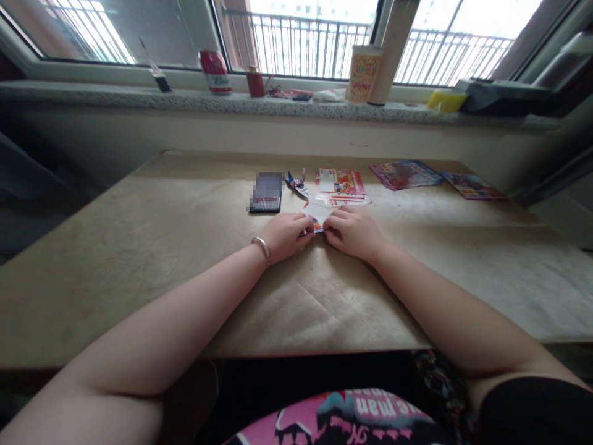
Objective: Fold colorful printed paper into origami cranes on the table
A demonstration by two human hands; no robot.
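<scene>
A small folded paper (316,217) is held down on the brown table (139,259) between the left hand (285,236) and the right hand (353,232). Just beyond it, a phone (266,193), a paper crane (296,182) and a stack of printed sheets (340,185) are laid. 2 leaflets (405,173) are seen further right.

Phone (265,193), paper crane (296,182), red can (215,72) on windowsill (115,97)

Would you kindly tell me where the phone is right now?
In the head view, the phone lies flat on the table, just beyond the left hand and left of a small folded paper figure.
</scene>
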